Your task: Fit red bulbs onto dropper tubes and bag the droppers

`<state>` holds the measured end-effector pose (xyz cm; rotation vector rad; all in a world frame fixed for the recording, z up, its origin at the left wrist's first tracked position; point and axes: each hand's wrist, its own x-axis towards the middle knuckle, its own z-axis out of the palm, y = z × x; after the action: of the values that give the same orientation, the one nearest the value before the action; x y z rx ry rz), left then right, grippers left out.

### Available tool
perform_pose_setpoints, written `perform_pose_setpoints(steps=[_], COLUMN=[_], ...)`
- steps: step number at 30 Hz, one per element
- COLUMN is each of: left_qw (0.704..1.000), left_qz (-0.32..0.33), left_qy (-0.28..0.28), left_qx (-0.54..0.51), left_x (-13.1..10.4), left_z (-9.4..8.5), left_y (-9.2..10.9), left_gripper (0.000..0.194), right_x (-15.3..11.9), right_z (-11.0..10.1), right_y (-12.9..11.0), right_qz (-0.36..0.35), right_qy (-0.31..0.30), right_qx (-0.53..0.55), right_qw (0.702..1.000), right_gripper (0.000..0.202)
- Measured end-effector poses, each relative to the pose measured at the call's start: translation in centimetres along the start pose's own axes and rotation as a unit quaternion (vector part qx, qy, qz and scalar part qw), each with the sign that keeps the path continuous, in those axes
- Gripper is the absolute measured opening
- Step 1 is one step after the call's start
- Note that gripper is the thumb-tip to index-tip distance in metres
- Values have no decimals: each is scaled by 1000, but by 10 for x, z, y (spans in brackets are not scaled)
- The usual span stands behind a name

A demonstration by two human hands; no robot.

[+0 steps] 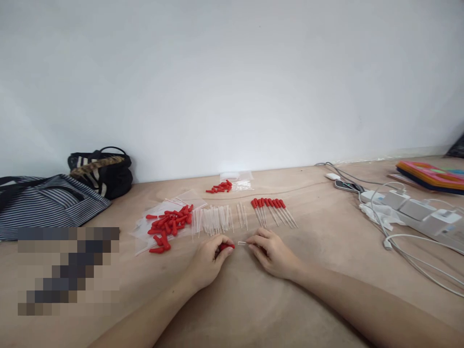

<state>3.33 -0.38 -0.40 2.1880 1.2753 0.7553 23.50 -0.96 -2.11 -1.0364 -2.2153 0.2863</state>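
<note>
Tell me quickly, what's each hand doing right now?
Left hand: closed, holding a red bulb between thumb and fingers.
Right hand: closed, holding a clear tube, one end pointing toward the bulb.

The hands [208, 261] and visible forearms [348, 290] appear bare.

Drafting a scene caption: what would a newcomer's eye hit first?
The pile of red bulbs stands out, left of centre, mostly on a clear bag. Next comes the row of red-topped droppers right of centre, with bare tubes between. In front, the left hand holds at least one red bulb, the right hand a clear tube.
</note>
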Motion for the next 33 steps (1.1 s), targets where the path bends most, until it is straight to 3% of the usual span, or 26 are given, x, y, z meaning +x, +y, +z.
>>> perform_pose_setpoints(steps=[10,18,24,33], left_qw=[998,964,959,964], left_qz=[-24,-78,-95,-82], left_qy=[9,44,55,23], left_qx=[-61,-250,-261,-252], left_x=[0,0,-2,-4], left_z=[4,12,12,13], left_y=[-1,2,5,3], left_gripper=[17,17,18,15], right_x=[-1,-3,-2,1], right_z=[6,9,6,-2], right_y=[-6,-10,-8,4], right_qz=[-2,-35,-78,-189], right_qy=[10,46,34,11], right_qx=[10,36,17,-80], right_qw=[1000,998,996,979], right_gripper=[20,17,21,30])
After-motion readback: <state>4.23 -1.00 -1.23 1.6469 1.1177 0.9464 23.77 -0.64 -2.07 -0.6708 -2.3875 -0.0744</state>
